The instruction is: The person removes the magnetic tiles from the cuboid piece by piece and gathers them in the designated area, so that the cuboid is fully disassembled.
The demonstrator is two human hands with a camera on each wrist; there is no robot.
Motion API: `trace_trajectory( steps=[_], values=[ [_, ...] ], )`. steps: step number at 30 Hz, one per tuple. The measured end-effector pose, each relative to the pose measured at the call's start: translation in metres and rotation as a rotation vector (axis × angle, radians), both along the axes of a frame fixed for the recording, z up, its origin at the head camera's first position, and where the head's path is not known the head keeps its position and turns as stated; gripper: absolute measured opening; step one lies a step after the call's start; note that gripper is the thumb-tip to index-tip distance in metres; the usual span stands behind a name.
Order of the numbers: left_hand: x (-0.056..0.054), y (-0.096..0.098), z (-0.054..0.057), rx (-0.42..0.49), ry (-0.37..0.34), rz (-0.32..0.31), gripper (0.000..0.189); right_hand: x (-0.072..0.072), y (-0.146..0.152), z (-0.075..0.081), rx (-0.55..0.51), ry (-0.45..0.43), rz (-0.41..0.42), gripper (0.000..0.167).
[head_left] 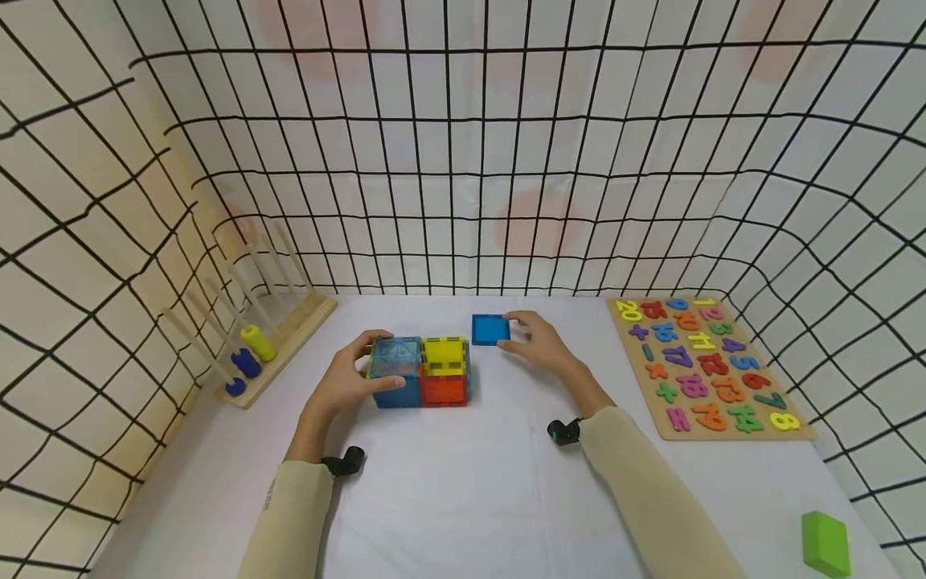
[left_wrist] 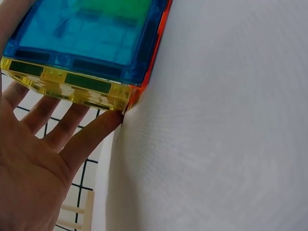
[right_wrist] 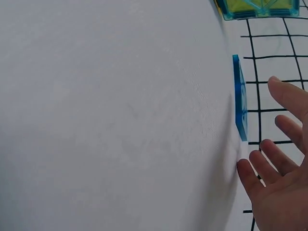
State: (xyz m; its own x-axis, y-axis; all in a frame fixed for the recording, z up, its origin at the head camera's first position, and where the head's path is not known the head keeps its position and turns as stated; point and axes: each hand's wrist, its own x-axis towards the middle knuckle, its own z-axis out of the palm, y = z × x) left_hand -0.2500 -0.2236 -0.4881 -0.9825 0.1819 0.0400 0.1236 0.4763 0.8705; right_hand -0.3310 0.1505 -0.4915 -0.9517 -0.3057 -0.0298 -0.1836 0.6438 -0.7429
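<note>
Gripping the joined tile block (head_left: 427,376) on its right, the left hand (head_left: 346,379) steadied what was assembled; just left of the right hand (head_left: 540,346), its fingers spread, a blue tile (head_left: 490,330) lay unattached.

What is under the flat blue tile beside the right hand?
White cloth shows around the blue tile, which appears to lie flat on it. The part directly beneath is covered by the tile, so nothing there can be seen.

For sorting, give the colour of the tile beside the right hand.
The tile is blue, clearest in the head view.
</note>
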Motion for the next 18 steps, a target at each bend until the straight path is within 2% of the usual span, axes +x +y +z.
trace_trajectory(
  steps=[7, 18],
  values=[
    [0.001, -0.002, 0.0, 0.007, -0.018, -0.016, 0.077, 0.02, 0.006, 0.01, -0.077, 0.016, 0.02, 0.064],
    [0.001, -0.001, 0.0, 0.019, -0.034, -0.016, 0.076, 0.056, -0.001, 0.024, -0.149, 0.034, 0.097, 0.068]
  ],
)
